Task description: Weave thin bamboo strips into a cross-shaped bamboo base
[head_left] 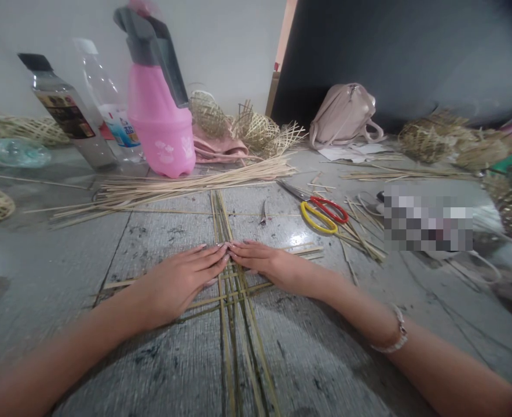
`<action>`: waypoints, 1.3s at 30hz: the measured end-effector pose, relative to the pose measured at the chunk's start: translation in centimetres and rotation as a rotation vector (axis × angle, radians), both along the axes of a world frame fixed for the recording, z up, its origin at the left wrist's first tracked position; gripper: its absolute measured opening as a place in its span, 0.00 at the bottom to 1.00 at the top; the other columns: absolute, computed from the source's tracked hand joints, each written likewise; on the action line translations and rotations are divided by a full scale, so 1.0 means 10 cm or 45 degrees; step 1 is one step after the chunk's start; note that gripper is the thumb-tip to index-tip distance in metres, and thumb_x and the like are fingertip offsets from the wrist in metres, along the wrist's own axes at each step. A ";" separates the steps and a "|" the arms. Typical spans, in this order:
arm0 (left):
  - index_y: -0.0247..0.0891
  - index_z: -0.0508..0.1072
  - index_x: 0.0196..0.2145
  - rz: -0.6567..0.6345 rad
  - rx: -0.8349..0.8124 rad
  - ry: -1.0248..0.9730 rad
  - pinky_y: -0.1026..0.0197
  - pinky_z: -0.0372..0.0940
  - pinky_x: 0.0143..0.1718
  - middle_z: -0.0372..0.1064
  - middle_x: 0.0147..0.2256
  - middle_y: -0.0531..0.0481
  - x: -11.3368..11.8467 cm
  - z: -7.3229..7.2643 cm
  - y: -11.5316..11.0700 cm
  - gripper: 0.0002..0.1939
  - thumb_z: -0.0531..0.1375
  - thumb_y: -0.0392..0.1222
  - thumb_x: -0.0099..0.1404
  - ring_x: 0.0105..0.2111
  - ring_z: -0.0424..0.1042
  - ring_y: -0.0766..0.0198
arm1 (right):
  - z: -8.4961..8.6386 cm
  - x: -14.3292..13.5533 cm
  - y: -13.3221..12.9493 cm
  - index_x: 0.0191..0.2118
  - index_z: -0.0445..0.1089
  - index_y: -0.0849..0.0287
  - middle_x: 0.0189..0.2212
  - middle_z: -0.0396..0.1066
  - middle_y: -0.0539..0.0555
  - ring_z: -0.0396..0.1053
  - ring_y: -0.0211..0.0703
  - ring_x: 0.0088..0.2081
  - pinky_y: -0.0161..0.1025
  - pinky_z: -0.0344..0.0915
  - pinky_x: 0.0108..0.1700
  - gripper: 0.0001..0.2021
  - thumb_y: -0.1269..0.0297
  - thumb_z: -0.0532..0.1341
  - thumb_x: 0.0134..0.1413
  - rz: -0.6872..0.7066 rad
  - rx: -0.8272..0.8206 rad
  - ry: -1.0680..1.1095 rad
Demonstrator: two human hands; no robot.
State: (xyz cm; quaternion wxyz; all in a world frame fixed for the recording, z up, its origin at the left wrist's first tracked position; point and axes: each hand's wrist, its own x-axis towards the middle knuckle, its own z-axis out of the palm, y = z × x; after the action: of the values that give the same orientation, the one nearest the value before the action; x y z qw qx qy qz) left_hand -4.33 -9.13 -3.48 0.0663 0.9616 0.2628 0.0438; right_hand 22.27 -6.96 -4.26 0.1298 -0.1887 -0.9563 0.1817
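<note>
Long green-brown bamboo strips (234,324) run away from me down the middle of the grey surface, crossed by several strips lying sideways. My left hand (182,281) rests palm down over the left part of the crossing, its fingers together and stretched to the right. From the other side my right hand (273,263) lies flat on the strips, fingers pointing left. The fingertips of both hands meet above the upright strips. What lies beneath the palms is hidden.
Scissors with red and yellow handles (319,214) and a small curved blade (263,213) lie beyond my hands. Further back are a strip bundle (186,184), a pink spray bottle (163,121), other bottles, woven pieces (256,127) and a pale bag (340,116).
</note>
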 end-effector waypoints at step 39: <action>0.29 0.57 0.65 0.024 -0.028 0.028 0.53 0.47 0.66 0.49 0.66 0.38 0.00 0.04 -0.05 0.30 0.40 0.53 0.77 0.66 0.49 0.56 | 0.26 0.03 -0.08 0.64 0.54 0.77 0.66 0.49 0.70 0.39 0.47 0.70 0.48 0.40 0.70 0.29 0.67 0.59 0.62 0.022 -0.109 -0.164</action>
State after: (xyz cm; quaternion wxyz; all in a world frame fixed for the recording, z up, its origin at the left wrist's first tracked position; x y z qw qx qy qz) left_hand -4.38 -9.63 -3.04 0.0736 0.9586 0.2733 0.0308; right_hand 22.59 -7.73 -1.66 0.0584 -0.1971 -0.9556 0.2110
